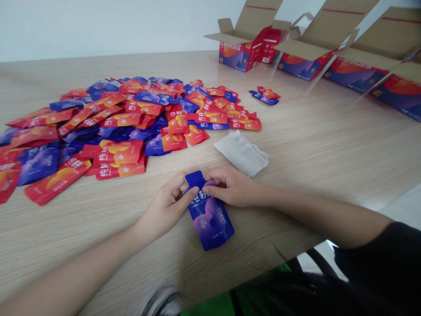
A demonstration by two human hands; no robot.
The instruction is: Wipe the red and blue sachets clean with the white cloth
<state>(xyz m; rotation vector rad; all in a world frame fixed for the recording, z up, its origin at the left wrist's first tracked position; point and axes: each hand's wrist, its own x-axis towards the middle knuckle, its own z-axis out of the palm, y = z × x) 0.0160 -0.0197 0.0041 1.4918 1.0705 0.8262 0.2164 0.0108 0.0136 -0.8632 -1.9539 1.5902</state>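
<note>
A blue-purple foil sachet (210,221) lies on the wooden table (305,184) right in front of me, its lower end resting on the wood. My left hand (166,206) grips its upper left side between thumb and fingers. My right hand (230,186) pinches the top end from the other side, with its fingertips on a small purple part (209,182), perhaps a cap or folded corner. The fingers hide part of the sachet's top. Just beyond my hands, a large loose pile of red-orange and blue-purple sachets (131,120) spreads across the table.
A folded off-white cloth (241,153) lies beyond my right hand. Two loose sachets (265,95) lie farther back. Several open red-and-purple cardboard cartons (245,50) stand along the far right. The table's near edge runs below my arms.
</note>
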